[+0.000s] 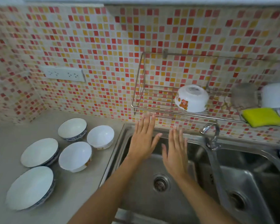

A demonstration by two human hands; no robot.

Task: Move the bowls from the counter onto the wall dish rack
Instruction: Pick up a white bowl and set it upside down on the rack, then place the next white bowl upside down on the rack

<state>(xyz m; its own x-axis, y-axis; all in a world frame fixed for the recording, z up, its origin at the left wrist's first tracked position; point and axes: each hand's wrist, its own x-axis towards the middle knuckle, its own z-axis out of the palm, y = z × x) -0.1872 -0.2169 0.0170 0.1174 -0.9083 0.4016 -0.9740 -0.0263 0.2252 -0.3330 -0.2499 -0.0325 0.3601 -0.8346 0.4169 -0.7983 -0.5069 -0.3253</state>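
Both hands hover flat over the stainless steel double sink [181, 206], holding nothing. The left hand [142, 141] has its fingers straight and slightly fanned, fingertips just under the front rail of the wire wall dish rack [145, 101]. The right hand [176, 152] is flat too, fingers straight. Up and right of it, one white bowl with a bear print [191, 98] sits upside down, tilted, on the rack. Left of the left hand, five white bowls [74, 156] wait upright on the grey counter [5, 143]. A yellow sponge [263, 117] lies far right.
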